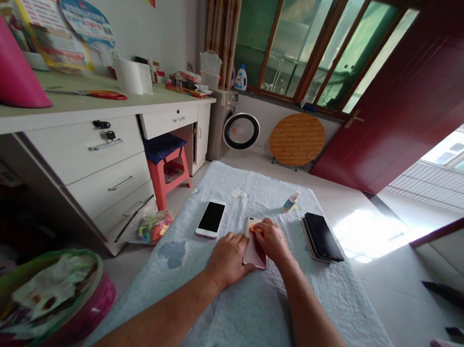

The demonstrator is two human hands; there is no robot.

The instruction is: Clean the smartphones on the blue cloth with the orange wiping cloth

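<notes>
A rose-gold phone (257,256) lies face down on the light blue cloth cover (243,310), its camera at the top left corner. My left hand (227,259) grips the phone's left side, with the thumb along its lower edge. Pinched in the fingers of my right hand (272,241) is a small orange cloth (254,228), pressed against the upper back of the phone. To the left lies a white phone (211,219) with its dark screen up. A small spray bottle (290,202) stands beyond my right hand. Stacked devices, a black phone (324,236) on top, rest at the right.
On the left floor sits a bin (99,291) filled with waste, near a plastic bag of colourful items (154,226). A white desk (99,160) and a red stool (169,169) stand behind. The washing machine door (241,131) hangs open at the back.
</notes>
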